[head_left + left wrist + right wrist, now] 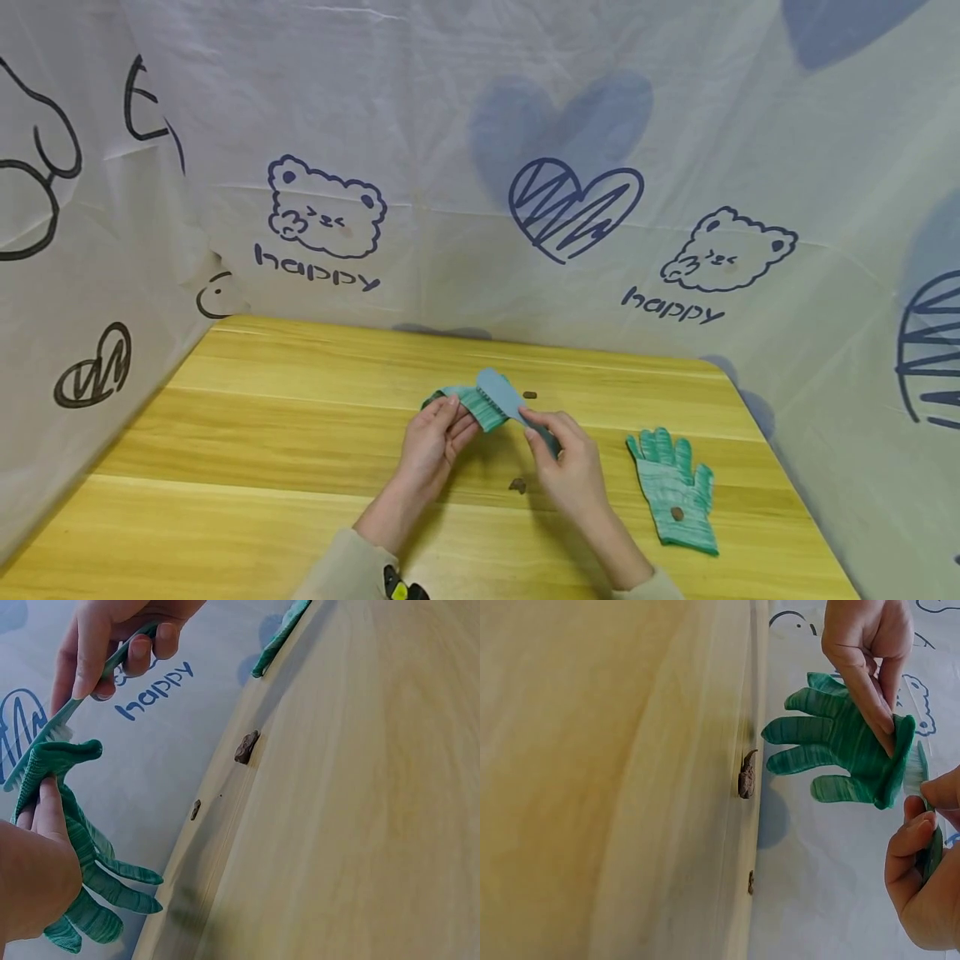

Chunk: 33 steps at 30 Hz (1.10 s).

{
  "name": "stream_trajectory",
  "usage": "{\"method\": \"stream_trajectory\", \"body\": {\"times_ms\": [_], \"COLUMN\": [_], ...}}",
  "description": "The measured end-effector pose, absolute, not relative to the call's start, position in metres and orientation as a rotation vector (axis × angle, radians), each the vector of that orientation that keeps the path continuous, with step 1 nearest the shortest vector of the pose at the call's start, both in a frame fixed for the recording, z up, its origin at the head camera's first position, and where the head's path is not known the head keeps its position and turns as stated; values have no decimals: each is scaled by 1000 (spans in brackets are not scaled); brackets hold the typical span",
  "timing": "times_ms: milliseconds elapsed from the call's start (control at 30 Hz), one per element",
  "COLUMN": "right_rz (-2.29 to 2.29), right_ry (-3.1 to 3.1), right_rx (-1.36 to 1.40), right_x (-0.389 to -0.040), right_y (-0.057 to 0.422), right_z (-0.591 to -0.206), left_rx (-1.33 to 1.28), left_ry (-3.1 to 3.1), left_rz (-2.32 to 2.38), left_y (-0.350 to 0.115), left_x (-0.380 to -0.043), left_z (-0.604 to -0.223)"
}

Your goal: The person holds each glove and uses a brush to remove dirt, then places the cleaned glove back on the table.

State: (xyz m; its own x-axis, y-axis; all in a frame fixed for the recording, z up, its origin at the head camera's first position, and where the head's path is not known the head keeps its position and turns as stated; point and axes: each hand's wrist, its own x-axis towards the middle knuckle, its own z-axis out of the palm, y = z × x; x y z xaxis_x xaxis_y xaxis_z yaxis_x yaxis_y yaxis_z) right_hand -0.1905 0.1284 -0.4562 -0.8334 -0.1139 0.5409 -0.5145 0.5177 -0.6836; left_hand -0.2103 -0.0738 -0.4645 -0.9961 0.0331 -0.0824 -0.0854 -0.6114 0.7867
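A green knitted glove (840, 739) hangs above the table, its fingers dangling. My left hand (432, 442) grips it near the cuff, with some fingers tucked behind the fabric. In my right hand (572, 467) is a blue-green brush (501, 393), held by its handle between thumb and fingers. The brush's pale bristles (58, 735) face the cuff and appear to touch it in the head view. At the table's right lies a second green glove (667, 487), palm area flat, with a round brown spot (677, 514) on it.
Two small brown lumps lie on the wooden table (262, 433): a larger clump (517, 484) below the hands and a smaller piece (530, 395) beyond the brush. White cloth (450, 275) printed with bears and hearts stands behind the table.
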Motion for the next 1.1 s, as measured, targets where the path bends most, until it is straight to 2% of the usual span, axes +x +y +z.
{"method": "stream_trajectory", "body": {"times_ms": [467,1100], "right_rz": [1294,1321], "right_ry": [-2328,-2319], "right_rx": [370,573], "right_x": [-196,-190], "right_y": [139,129], "right_z": [-454,-452], "left_rx": [-94,-42], "left_ry": [1464,1601], "left_rz": [2773,2668], "left_y": [-78,-73], "left_x": [-213,-213], "left_z": [-464,-469]}}
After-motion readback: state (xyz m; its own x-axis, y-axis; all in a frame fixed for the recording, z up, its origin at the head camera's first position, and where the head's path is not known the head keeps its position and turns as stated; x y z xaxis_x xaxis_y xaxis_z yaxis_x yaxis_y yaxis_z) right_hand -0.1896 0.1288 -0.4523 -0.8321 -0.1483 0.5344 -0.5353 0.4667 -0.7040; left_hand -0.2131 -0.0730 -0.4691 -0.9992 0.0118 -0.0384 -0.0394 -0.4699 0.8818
